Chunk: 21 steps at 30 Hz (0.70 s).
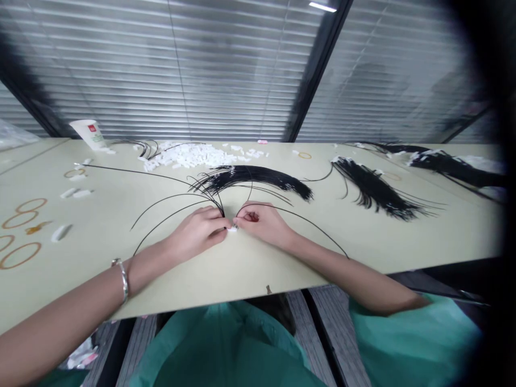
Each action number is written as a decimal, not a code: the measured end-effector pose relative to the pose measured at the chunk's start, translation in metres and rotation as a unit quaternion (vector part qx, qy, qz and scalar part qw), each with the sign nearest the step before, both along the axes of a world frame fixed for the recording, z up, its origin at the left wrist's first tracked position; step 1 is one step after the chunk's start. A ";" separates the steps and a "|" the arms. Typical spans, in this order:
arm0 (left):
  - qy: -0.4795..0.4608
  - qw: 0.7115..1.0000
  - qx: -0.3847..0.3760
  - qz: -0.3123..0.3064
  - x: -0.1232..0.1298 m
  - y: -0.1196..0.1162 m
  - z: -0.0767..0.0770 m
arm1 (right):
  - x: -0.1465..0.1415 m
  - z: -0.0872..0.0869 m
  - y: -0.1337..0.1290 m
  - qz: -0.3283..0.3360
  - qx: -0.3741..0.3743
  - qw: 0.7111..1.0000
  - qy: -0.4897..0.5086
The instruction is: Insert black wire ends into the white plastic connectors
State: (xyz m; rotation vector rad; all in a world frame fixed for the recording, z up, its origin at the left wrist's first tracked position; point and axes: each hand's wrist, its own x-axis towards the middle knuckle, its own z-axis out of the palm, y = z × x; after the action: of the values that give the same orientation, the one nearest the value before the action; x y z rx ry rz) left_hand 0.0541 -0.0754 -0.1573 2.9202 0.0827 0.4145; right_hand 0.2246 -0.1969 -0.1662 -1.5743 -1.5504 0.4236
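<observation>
My left hand [203,227] is closed on a white plastic connector [233,229] near the middle of the table, with several thin black wires [173,195] fanning out from its fingers to the upper left. My right hand [260,220] pinches the end of a single black wire [310,219] right beside the connector; the wire arcs back over the hand and past the forearm. Fingertips cover most of the connector, so where each wire end sits is hidden. Just beyond both hands lies a bundle of cut black wires [258,176].
Behind the bundle is a heap of white connectors [189,156]. More black wire bundles [374,188] lie to the right. Rubber bands [20,255] and a few loose white pieces [61,233] are at left. A paper cup [89,134] stands by the blinds.
</observation>
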 end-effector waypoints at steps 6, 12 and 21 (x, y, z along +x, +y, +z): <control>-0.001 1.000 0.005 0.002 0.000 0.000 -0.001 | 0.001 -0.001 0.001 0.001 0.005 1.000 0.014; -0.013 1.000 0.000 -0.010 0.002 0.001 -0.001 | 0.004 -0.006 0.001 -0.002 -0.008 0.999 0.054; -0.010 1.000 -0.014 -0.008 0.001 0.000 0.000 | -0.001 -0.008 0.001 -0.016 -0.026 0.997 0.076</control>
State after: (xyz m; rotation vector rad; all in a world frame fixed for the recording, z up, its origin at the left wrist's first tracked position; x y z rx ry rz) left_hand 0.0554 -0.0756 -0.1569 2.8876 0.0609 0.4350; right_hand 0.2238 -0.1963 -0.1741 -1.5669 -1.4057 0.5566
